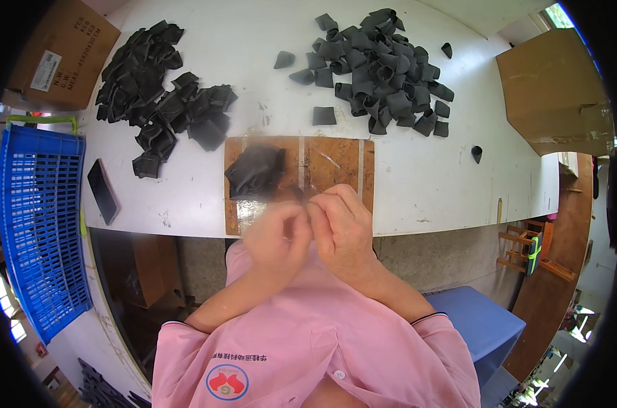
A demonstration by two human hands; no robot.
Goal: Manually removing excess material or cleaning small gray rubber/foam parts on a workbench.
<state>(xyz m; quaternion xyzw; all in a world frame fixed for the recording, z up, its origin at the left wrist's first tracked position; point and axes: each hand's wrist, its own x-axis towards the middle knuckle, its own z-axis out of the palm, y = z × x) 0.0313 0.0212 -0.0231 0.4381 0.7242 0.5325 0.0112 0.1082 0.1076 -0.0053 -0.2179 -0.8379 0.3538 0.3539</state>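
My left hand point(278, 234) and my right hand point(339, 224) meet at the near edge of a brown wooden board point(335, 163). Both are closed, with the fingertips pinched close together. The left one is a little blurred. A small dark bit point(298, 194) shows at the fingertips; what it belongs to is unclear. Just beyond my left hand, a black fabric piece point(256, 171) is smeared by motion over the board. Whether that hand grips it cannot be made out.
Folded black pieces point(135, 78) lie heaped at the far left, and curled dark grey pieces point(383, 68) at the far right. A phone point(103, 192) lies by a blue basket point(43, 224). Cardboard boxes point(63, 54) flank the white table point(431, 183). A blue stool point(475, 323) stands right.
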